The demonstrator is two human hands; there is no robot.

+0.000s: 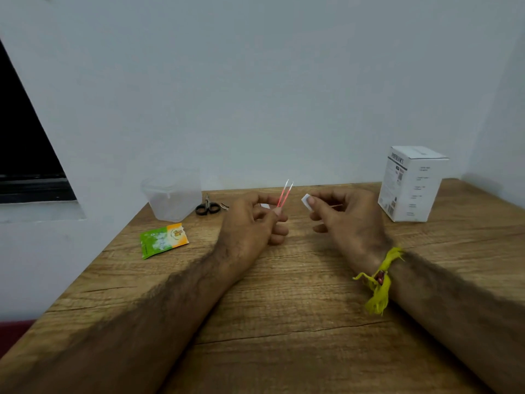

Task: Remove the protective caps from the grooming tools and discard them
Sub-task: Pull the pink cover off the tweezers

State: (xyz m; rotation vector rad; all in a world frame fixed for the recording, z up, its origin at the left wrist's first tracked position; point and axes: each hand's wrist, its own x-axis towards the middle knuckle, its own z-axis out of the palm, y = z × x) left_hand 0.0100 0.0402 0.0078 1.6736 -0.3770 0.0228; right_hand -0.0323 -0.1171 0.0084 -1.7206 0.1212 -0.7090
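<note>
Cap off the tweezers, held apart from them; not yet discarded.

We are holding the pink tweezers [284, 194] in the left hand [252, 223], thumb and fingers pinching the closed end, just right of the clear plastic container [173, 194]; the long axis is running nearly upright, tips bare and pointing up and slightly away from us. The right hand [343, 220] is pinching the small white cap [306, 201], further right of the container and close beside the tweezers without touching them. We are judging the risks: the tiny cap is slipping from a fingertip pinch and rolling off the table [284, 308], or the exposed tips are catching a finger as the hands part.
</note>
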